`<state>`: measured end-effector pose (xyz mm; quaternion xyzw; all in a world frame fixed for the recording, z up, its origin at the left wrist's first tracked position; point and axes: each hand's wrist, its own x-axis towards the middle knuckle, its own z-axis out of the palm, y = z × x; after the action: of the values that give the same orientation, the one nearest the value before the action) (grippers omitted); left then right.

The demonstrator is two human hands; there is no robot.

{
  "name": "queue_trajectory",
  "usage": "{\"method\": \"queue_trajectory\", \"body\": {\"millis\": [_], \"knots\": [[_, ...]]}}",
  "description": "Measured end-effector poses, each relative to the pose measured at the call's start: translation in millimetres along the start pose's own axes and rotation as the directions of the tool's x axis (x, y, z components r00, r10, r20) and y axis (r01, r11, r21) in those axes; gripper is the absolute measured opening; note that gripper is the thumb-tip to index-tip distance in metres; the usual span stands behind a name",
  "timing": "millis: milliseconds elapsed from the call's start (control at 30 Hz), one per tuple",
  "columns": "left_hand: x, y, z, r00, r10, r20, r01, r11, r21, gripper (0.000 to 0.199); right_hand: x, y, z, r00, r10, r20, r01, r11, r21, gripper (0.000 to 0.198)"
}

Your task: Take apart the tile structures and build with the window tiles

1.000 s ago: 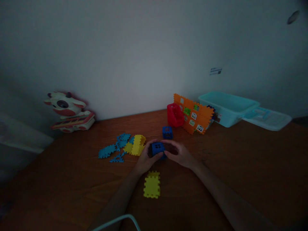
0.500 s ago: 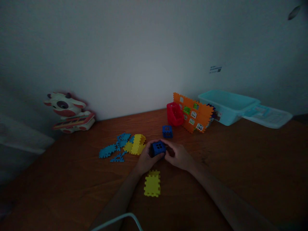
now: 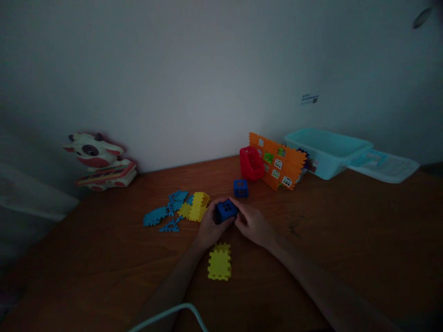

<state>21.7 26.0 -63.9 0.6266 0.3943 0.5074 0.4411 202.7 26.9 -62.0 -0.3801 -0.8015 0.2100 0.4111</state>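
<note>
Over the counter [image 3: 145, 276], the left hand [image 3: 209, 228] is cupping a blue block [image 3: 227, 210], its fingers curving partly open around it, while the right hand [image 3: 255, 226] is gripping the block's right side between bent fingers and thumb. A yellow panel [image 3: 219, 266] is lying nearer; yellow pieces [image 3: 198, 206] are sitting just beside the left hand. A blue frame [image 3: 241, 188] is standing beyond. Behind it, a red piece [image 3: 251, 164] is partly blocking an orange panel [image 3: 294, 163], itself hiding part of a teal tub [image 3: 327, 166].
</note>
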Motion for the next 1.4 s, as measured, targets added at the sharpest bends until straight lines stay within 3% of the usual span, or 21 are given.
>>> {"method": "queue_trajectory", "body": {"millis": [200,367,633,833,933,1100,1200,1300,1400], "knots": [[-3.0,1.4,1.4,1.0,0.01,0.005,-0.01,1.0,-0.029,0.054,2.2,7.7,-1.5,0.997,0.021,-0.077,-0.02,1.0,0.02,0.065],[-6.8,5.4,2.3,0.996,-0.072,0.061,0.077,0.993,-0.09,0.057,4.8,17.6,-16.2,0.98,0.11,-0.165,-0.094,0.99,0.103,0.057],[0.2,3.4,-4.1,0.98,-0.199,0.007,0.196,0.961,-0.197,0.052,6.0,7.8,-14.4,0.97,0.228,-0.082,-0.211,0.962,0.172,0.027],[5.0,-3.3,-0.6,0.941,-0.317,-0.116,0.289,0.934,-0.208,0.053,5.4,6.7,-12.5,0.915,0.346,-0.207,-0.285,0.918,0.274,0.022],[4.2,-1.7,0.6,0.962,-0.253,-0.104,0.239,0.962,-0.131,0.053,6.2,3.0,-12.6,0.913,0.346,-0.217,-0.287,0.921,0.263,0.021],[-0.8,4.4,2.7,0.993,-0.108,-0.044,0.112,0.988,0.107,0.062,5.5,-0.6,-11.3,0.973,0.155,-0.174,-0.136,0.984,0.119,0.018],[-3.8,3.5,3.4,0.999,0.004,-0.053,0.007,0.978,0.207,0.057,3.2,-1.1,-9.2,0.989,0.09,-0.113,-0.081,0.993,0.088,0.023],[-5.5,0.8,2.3,0.998,0.07,-0.01,-0.065,0.965,0.255,0.054,2.7,-2.2,-7.6,0.985,0.166,-0.048,-0.162,0.984,0.071,0.031],[-6.0,-0.3,1.1,0.991,0.132,0.011,-0.128,0.935,0.331,0.058,5.1,-5.8,-7.3,0.963,0.262,0.055,-0.261,0.965,-0.032,0.023]]}}
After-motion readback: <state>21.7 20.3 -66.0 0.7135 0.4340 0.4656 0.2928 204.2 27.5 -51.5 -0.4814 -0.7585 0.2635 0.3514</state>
